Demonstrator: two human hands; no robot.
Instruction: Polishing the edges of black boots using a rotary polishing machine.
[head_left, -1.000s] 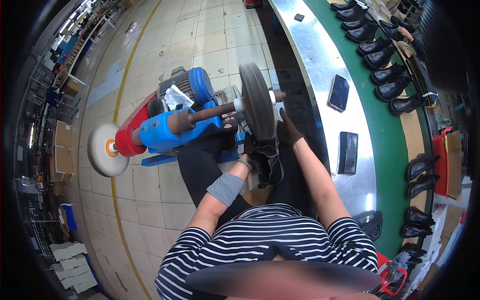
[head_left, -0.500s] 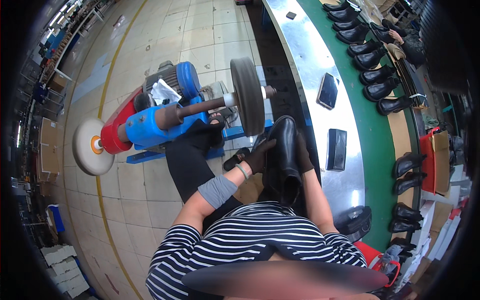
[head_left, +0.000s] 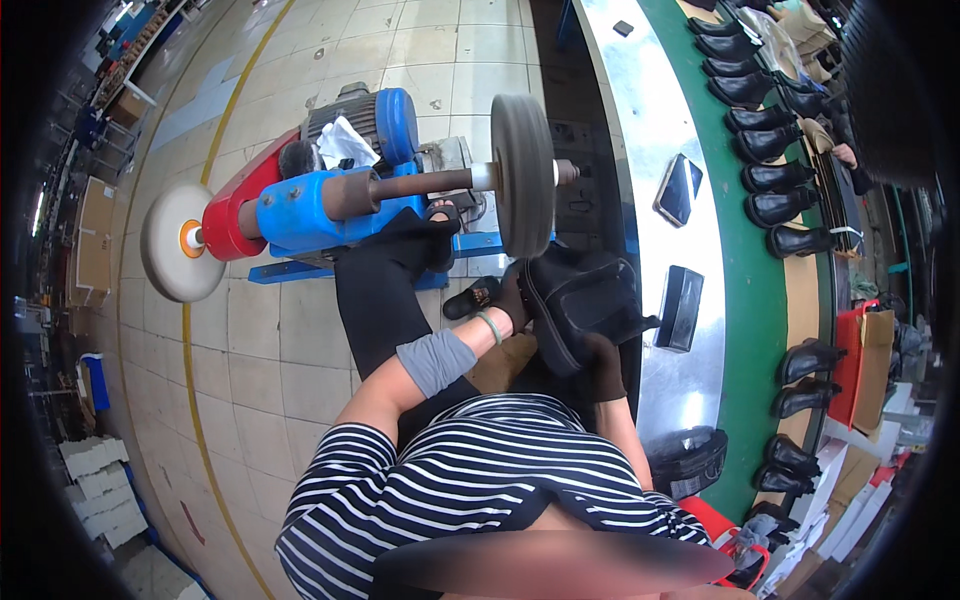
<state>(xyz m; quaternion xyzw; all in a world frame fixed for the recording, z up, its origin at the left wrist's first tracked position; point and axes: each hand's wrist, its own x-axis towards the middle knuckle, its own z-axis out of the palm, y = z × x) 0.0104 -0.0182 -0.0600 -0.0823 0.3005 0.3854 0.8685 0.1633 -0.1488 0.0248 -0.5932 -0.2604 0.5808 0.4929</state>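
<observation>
A black ankle boot [head_left: 600, 305] with a pull tab lies on its side between my two gloved hands, its shaft toward the right and its thick sole edge toward the left. My left hand [head_left: 512, 300], in a dark brown glove, is closed on the sole side of the boot. From below right, my right hand [head_left: 603, 365] grips it near the heel, its fingers partly hidden behind the boot. Just above the boot stands a dark grey buffing wheel [head_left: 523, 175], blurred as if spinning. Whether wheel and boot touch, I cannot tell.
The blue and red machine [head_left: 300, 210] carries a white wheel [head_left: 183, 243] at its left end. On the metal bench [head_left: 655, 110] lie a phone [head_left: 679, 190] and a black block [head_left: 679, 308]. Rows of black boots [head_left: 780, 207] line the green surface beyond. A bystander's hand [head_left: 845, 154] shows far right.
The boot has turned from toe-up onto its side, its shaft swinging to the right. My right hand has moved down to the heel end. The whole view has shifted slightly.
</observation>
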